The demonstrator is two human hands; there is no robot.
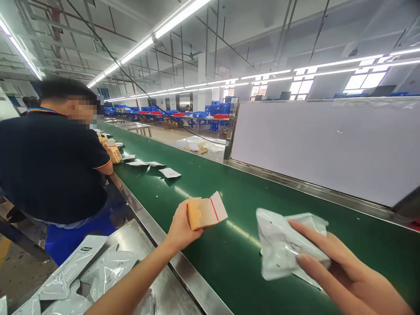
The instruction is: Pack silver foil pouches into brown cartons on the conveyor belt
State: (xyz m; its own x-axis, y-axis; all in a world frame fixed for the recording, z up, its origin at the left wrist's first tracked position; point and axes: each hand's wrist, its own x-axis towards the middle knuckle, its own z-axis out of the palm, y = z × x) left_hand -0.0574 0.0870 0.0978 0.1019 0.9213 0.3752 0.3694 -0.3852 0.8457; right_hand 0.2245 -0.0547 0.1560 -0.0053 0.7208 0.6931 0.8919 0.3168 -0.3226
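My left hand (180,229) grips a small tan cardboard box (205,212) with an open white flap marked by a red line, held just above the green conveyor belt (229,262). My right hand (341,271) rests flat on a white plastic pouch (282,243) lying on the belt, fingers spread over its right half. The box and the pouch are apart, about a hand's width between them.
A co-worker in a dark shirt (49,166) stands at the left, beside the belt. More pouches (98,271) lie on the steel side table. Papers (169,173) and a tan box (114,154) sit farther up the belt. A white panel (328,144) lines the far side.
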